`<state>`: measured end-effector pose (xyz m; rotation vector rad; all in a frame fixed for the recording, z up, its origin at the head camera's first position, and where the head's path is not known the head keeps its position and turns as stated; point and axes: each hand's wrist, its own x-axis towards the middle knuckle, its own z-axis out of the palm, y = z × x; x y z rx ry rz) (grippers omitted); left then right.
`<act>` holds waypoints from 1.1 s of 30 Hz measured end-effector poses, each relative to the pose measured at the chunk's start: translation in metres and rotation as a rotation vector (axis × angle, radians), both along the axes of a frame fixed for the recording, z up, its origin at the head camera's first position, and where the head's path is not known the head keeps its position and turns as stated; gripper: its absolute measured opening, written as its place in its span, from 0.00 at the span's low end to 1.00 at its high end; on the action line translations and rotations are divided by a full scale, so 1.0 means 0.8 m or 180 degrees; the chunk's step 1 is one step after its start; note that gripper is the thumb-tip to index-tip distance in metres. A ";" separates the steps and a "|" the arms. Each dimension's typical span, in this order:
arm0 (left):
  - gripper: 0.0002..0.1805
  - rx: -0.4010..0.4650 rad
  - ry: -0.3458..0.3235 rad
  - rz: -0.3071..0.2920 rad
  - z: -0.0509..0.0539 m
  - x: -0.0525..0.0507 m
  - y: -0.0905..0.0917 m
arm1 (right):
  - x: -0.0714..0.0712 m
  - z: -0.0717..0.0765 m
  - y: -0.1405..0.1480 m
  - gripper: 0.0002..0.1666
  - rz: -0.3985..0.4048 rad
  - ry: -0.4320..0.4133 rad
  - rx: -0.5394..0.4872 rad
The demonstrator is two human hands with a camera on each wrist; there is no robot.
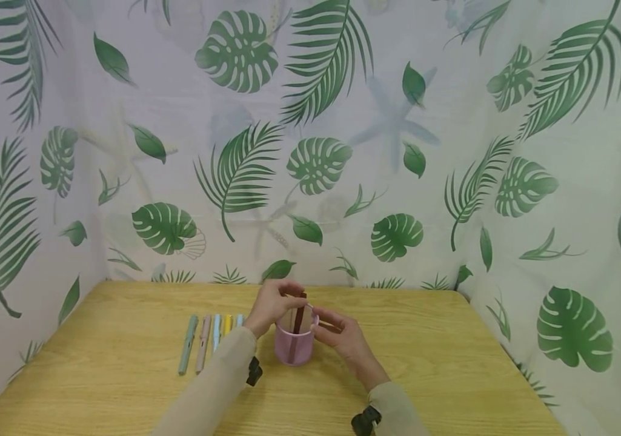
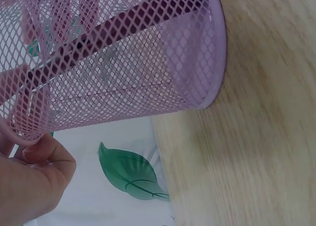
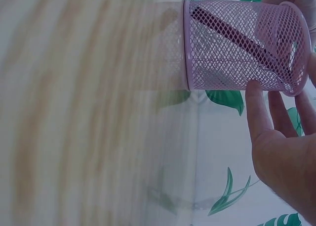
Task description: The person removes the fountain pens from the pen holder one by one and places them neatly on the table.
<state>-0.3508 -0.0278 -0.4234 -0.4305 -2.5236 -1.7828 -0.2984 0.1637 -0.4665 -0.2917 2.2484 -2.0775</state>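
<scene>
A pink mesh pen holder stands upright on the table. Inside it a dark red pen leans, its top tilted to the right. My left hand reaches over the holder's rim and pinches the pen near its top end; the fingertips are partly hidden. On the right side, my right hand holds the holder near the rim, its fingers against the mesh in the right wrist view. Through the mesh in the left wrist view, the pen's lower end reaches the holder's base.
Left of the holder, several pens lie side by side on the wooden table: a green pen, a pinkish pen, a light blue pen, a yellow pen and another light blue one, partly behind my left forearm. A leaf-patterned curtain surrounds the table.
</scene>
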 end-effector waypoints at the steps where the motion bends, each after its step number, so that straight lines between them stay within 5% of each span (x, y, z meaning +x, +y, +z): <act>1: 0.11 0.0017 -0.0007 -0.0013 -0.001 0.000 0.000 | 0.000 0.000 0.000 0.29 0.0003 0.0000 -0.0003; 13: 0.12 0.0324 -0.0042 -0.0108 -0.008 0.003 -0.003 | 0.004 0.003 0.004 0.28 0.0053 -0.0024 -0.0061; 33: 0.15 0.0134 0.0277 -0.0543 -0.013 0.015 -0.011 | 0.013 0.004 0.009 0.28 0.0089 -0.0070 -0.0054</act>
